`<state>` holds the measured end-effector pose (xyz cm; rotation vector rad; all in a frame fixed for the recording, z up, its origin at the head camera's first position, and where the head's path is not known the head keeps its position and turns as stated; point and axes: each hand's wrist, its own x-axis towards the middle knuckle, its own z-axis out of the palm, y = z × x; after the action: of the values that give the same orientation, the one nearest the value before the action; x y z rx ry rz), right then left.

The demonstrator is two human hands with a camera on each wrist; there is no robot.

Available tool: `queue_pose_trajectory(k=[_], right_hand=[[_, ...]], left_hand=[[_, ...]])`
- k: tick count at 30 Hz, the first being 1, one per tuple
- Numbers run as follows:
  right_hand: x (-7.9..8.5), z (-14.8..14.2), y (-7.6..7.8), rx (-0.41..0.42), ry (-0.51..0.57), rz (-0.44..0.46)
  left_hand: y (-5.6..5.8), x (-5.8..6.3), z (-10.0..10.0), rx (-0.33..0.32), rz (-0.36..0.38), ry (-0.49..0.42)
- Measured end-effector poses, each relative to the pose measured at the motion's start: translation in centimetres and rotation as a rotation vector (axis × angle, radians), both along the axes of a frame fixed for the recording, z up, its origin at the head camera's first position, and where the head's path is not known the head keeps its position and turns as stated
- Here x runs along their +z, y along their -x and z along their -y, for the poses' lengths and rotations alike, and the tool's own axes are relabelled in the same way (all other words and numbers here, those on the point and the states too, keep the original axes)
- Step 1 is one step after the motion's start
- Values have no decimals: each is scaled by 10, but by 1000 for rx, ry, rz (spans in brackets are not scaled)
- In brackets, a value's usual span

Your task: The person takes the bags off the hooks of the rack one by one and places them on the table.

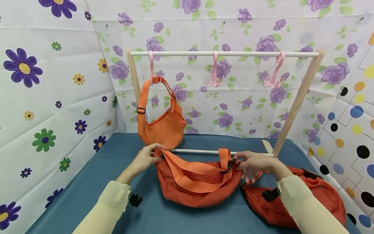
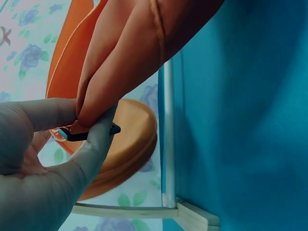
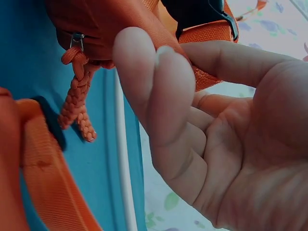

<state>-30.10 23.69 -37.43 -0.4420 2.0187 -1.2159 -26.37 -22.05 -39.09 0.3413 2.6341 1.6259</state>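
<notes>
An orange-red waist bag [image 1: 198, 195] with a lighter orange strap [image 1: 190, 177] is held up by its two ends in front of the rack. My left hand [image 1: 147, 159] pinches its left end, where the left wrist view shows a black buckle piece [image 2: 77, 137] by the fingers. At the other end my right hand [image 1: 254, 164] pinches the bag near a black buckle [image 3: 197, 14]. A braided zipper pull [image 3: 77, 96] dangles beside that hand. Behind the left hand, a lighter orange bag [image 1: 163, 130] hangs by its strap from a pink hook.
A wooden rack's white top bar [image 1: 233, 54] carries pink hooks, including a middle hook [image 1: 215, 73] and a right hook [image 1: 274, 74]. Another orange-red bag [image 1: 271, 208] lies on the blue tabletop [image 1: 140, 208] beneath the right forearm. The rack's lower bar [image 1: 190, 150] runs behind the held bag.
</notes>
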Motion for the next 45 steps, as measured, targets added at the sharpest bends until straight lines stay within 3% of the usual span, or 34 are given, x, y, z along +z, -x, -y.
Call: queue_pose_trajectory(k=[9,17,25,31,37,45], right_hand=[[-14,10,-8,26,34,-2],[-14,21,-10,123,-11,-212],[-10,21,-8,215,-14,-144],[-11,20,-9,286,-75,-151],[-14,26,-12,284,-150,-297],[-23,24,-7,289,-236,-415]], left_hand=[[-7,-9,7,-27,59,8],[-11,-15,13,-57,83,42],[-14,-12,21,-119,192,-13],[-15,-15,24,-222,286,-8],[-14,-25,19,-270,261,6],[-13,-33,14,-252,231,82]])
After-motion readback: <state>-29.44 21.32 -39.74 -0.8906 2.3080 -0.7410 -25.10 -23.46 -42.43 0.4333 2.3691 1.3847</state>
